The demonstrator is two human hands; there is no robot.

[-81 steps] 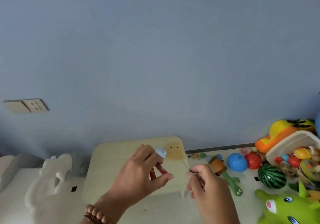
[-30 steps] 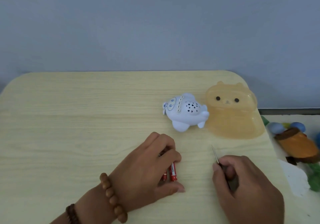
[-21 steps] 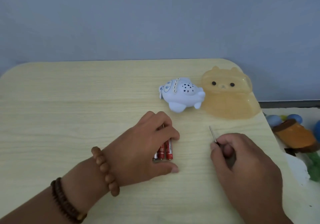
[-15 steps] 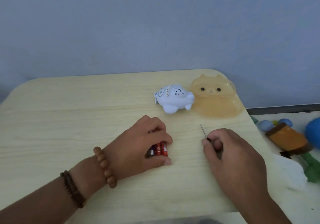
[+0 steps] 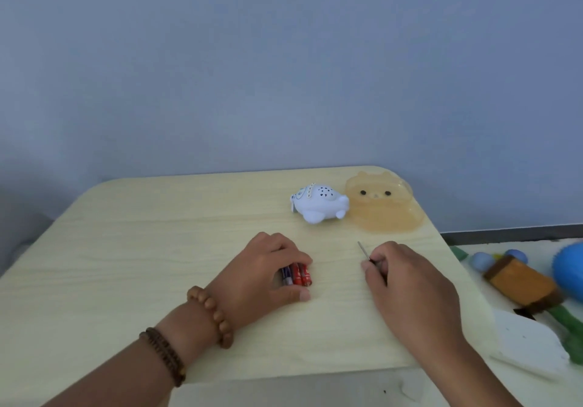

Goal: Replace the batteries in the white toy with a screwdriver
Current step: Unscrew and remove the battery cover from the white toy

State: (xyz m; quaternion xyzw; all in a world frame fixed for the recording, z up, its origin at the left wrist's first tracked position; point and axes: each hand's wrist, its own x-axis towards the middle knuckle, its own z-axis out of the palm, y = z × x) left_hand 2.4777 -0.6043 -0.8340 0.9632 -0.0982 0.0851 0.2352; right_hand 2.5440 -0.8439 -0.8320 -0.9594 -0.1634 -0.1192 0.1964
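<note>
Pinching the batteries (image 5: 296,274) under my left hand (image 5: 263,275) and the screwdriver (image 5: 363,250) in my right hand (image 5: 407,283); loosening either grip risks batteries rolling off the table (image 5: 142,249).

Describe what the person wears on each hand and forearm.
The left hand has two bracelets at its wrist: a bracelet of large round light-brown beads next to the hand, and a thinner bracelet of small dark-brown beads further up the forearm. The right hand and forearm are bare: no sleeve, watch or bracelet. No rings show.
</note>
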